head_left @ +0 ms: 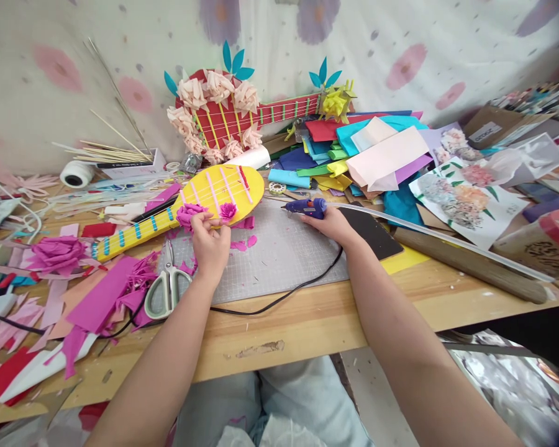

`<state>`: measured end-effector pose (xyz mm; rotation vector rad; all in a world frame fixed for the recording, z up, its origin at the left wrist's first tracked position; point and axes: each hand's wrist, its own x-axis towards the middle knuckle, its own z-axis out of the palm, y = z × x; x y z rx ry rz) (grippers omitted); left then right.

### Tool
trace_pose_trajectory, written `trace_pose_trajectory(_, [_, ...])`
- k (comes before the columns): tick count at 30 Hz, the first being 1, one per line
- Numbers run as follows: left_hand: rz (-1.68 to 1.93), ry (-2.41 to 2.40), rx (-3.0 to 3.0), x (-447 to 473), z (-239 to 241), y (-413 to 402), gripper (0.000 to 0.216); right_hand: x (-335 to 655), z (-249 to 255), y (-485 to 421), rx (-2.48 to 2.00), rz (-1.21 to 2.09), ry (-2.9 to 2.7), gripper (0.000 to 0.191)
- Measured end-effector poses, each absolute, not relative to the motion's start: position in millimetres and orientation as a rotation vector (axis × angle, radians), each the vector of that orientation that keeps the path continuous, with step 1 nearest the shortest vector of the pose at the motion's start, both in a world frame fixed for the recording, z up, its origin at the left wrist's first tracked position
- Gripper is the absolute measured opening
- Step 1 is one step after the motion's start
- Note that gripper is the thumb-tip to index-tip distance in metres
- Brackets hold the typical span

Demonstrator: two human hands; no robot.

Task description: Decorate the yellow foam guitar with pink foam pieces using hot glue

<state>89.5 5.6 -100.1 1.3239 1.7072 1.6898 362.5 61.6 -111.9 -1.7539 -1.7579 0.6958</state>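
A yellow paper guitar [256, 186] with pink strips and strings lies tilted on the grey cutting mat [279, 261]. My left hand [210, 245] is at its lower edge, fingers closed on a magenta paper flower [190, 215]; the fingertips partly hide the hold. Just right of those fingers, a second magenta paper flower [228, 212] sits on the guitar's body. My right hand [333, 226] grips a blue hot glue gun [307, 207] over the mat, nozzle pointing left toward the guitar. A clear glue stick [400, 218] extends from its rear.
Scissors [168, 287] lie left of the mat, by magenta paper scraps [103, 295]. The gun's black cord [279, 299] crosses the front. Behind stands a red flowered guitar [218, 121]; coloured paper [386, 152] is piled at right, near a wooden stick [470, 264].
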Motion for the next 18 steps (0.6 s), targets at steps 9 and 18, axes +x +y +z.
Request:
trace_pose_trajectory(9, [1.585, 1.916, 1.544, 88.8, -101.7, 4.2, 0.041, 362.7, -111.5, 61.8, -1.722, 0.715, -1.751, 0.042])
trace_pose_trajectory(18, [1.496, 1.974, 1.625, 90.8, -103.9, 2.5, 0.044, 362.6, -113.6, 62.9, -1.69, 0.705, -1.767, 0.043])
